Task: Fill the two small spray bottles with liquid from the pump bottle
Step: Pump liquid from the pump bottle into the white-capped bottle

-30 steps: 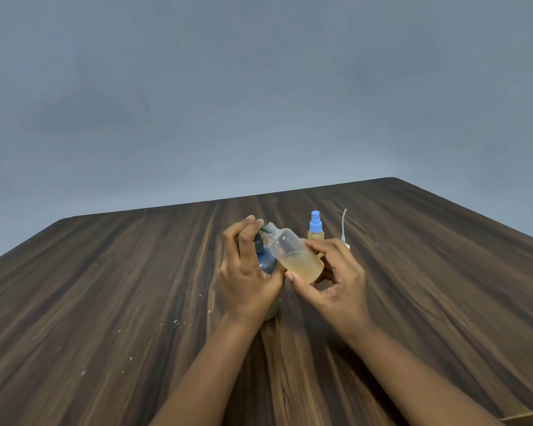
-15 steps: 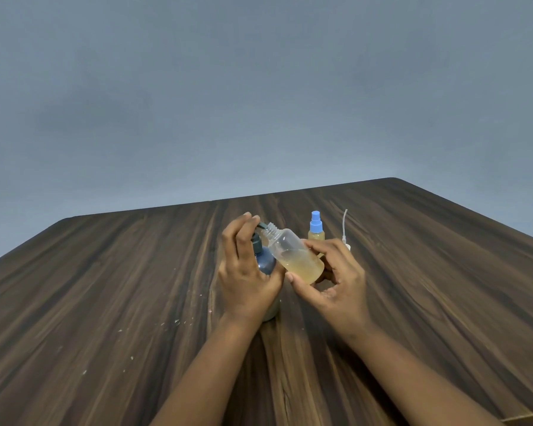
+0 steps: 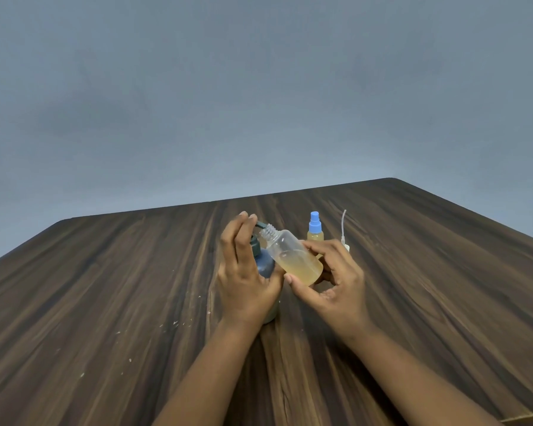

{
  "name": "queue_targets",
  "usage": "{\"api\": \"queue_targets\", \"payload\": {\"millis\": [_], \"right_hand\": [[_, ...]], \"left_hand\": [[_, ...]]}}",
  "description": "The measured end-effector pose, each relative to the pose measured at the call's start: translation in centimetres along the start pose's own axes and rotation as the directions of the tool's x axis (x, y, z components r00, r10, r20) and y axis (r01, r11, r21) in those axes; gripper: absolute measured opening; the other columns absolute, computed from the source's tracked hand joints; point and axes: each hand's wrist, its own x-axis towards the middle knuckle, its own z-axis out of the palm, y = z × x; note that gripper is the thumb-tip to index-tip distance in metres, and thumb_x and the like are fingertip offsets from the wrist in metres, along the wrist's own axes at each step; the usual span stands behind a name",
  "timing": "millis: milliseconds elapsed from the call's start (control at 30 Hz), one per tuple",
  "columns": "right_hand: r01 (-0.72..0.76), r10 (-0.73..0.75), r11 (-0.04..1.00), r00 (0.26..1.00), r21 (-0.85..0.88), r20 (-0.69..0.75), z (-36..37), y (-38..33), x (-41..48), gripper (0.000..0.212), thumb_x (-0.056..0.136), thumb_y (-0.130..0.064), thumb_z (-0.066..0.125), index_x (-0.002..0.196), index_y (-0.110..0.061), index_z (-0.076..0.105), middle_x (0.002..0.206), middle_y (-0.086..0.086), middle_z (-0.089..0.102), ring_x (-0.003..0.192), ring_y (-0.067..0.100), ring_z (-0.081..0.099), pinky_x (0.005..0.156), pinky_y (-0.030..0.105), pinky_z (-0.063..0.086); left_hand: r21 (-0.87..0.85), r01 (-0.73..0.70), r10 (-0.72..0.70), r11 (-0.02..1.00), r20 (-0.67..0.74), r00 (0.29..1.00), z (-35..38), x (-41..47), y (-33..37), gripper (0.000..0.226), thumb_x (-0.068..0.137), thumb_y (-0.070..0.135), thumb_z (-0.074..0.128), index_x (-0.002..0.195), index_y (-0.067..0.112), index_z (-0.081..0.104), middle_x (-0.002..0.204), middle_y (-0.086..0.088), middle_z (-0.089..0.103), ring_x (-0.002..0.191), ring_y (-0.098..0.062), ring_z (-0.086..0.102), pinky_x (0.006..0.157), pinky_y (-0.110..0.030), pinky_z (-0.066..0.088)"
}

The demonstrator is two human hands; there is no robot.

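A dark blue pump bottle (image 3: 265,265) stands on the wooden table (image 3: 105,287), mostly hidden behind my left hand (image 3: 243,278). That hand wraps the bottle, its fingers lying on the pump head. My right hand (image 3: 330,284) holds a small clear bottle (image 3: 293,256) tilted to the left, its open threaded neck right at the pump spout. Yellowish liquid fills its lower part. Behind it stands a second small bottle (image 3: 315,230) with a blue spray cap and yellowish liquid inside.
A white spray cap with its thin dip tube (image 3: 344,232) pointing up stands on the table just behind my right hand. Small pale specks lie on the wood to the left of my left forearm. A grey wall rises behind the table's far edge.
My left fingers have risen slightly on the pump head and the tilted bottle's neck has stayed at the spout. The level of liquid looks much the same.
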Motion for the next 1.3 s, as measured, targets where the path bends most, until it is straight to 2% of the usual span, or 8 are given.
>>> {"api": "queue_targets", "payload": {"millis": [200, 433, 600, 800, 1000, 1200, 1300], "right_hand": [[0.01, -0.01, 1.0, 1.0, -0.01, -0.011, -0.05, 0.11, 0.03, 0.048, 0.073, -0.035, 0.075, 0.109, -0.005, 0.066, 0.102, 0.003, 0.061, 0.09, 0.016, 0.063, 0.065, 0.027, 0.056], [0.009, -0.01, 1.0, 1.0, -0.016, -0.003, -0.04, 0.09, 0.02, 0.049, 0.074, -0.036, 0.074, 0.11, -0.004, 0.065, 0.103, 0.003, 0.061, 0.092, 0.015, 0.063, 0.069, 0.026, 0.056], [0.017, -0.017, 1.0, 1.0, -0.013, -0.022, -0.06, 0.1, 0.02, 0.047, 0.074, -0.034, 0.074, 0.109, -0.005, 0.066, 0.101, 0.002, 0.061, 0.09, 0.014, 0.063, 0.068, 0.026, 0.055], [0.022, -0.022, 1.0, 1.0, -0.013, -0.008, -0.04, 0.07, 0.01, 0.047, 0.074, -0.035, 0.074, 0.11, -0.005, 0.065, 0.101, 0.001, 0.061, 0.091, 0.013, 0.062, 0.068, 0.026, 0.055], [0.015, -0.015, 1.0, 1.0, -0.012, -0.018, -0.08, 0.07, 0.03, 0.046, 0.073, -0.035, 0.074, 0.109, -0.007, 0.065, 0.101, 0.001, 0.06, 0.09, 0.013, 0.062, 0.067, 0.03, 0.056], [0.019, -0.019, 1.0, 1.0, -0.023, -0.005, -0.07, 0.04, 0.07, 0.048, 0.074, -0.036, 0.074, 0.11, -0.006, 0.065, 0.102, 0.001, 0.061, 0.092, 0.014, 0.062, 0.069, 0.029, 0.056], [0.015, -0.015, 1.0, 1.0, -0.019, -0.012, -0.06, 0.1, 0.05, 0.048, 0.074, -0.036, 0.074, 0.11, -0.006, 0.065, 0.102, 0.0, 0.061, 0.092, 0.013, 0.062, 0.069, 0.03, 0.056]], "left_hand": [[-0.011, 0.011, -0.011, 1.0, 0.006, 1.0, 0.0, 0.26, 0.1, 0.075, 0.053, 0.008, 0.08, 0.116, 0.018, 0.04, 0.118, 0.001, 0.039, 0.101, -0.012, 0.05, 0.062, -0.037, 0.056], [-0.019, 0.006, -0.006, 1.0, -0.006, 1.0, -0.14, 0.11, -0.06, 0.083, 0.057, 0.007, 0.082, 0.126, 0.018, 0.037, 0.127, 0.0, 0.036, 0.114, -0.017, 0.048, 0.074, -0.034, 0.055], [-0.022, 0.031, -0.031, 0.999, 0.013, 0.999, 0.13, 0.23, 0.19, 0.077, 0.053, 0.004, 0.081, 0.117, 0.018, 0.04, 0.119, 0.001, 0.038, 0.102, -0.015, 0.05, 0.065, -0.04, 0.056], [-0.023, 0.013, -0.012, 1.0, 0.006, 1.0, -0.12, 0.2, -0.13, 0.082, 0.057, 0.007, 0.082, 0.125, 0.019, 0.037, 0.127, 0.001, 0.036, 0.113, -0.018, 0.049, 0.072, -0.037, 0.056], [-0.022, 0.03, -0.03, 0.999, 0.02, 0.999, -0.07, 0.34, 0.33, 0.068, 0.057, 0.013, 0.073, 0.117, 0.018, 0.04, 0.118, 0.002, 0.039, 0.1, -0.014, 0.052, 0.064, -0.038, 0.056], [-0.043, 0.02, -0.02, 0.999, 0.012, 1.0, -0.37, 0.1, -0.1, 0.08, 0.059, 0.009, 0.082, 0.126, 0.018, 0.037, 0.127, 0.001, 0.036, 0.114, -0.014, 0.048, 0.073, -0.028, 0.053], [-0.052, 0.03, -0.03, 0.998, 0.011, 0.999, -0.24, 0.26, -0.13, 0.076, 0.059, 0.008, 0.081, 0.122, 0.019, 0.039, 0.123, 0.001, 0.037, 0.109, -0.016, 0.051, 0.071, -0.03, 0.055]]}}
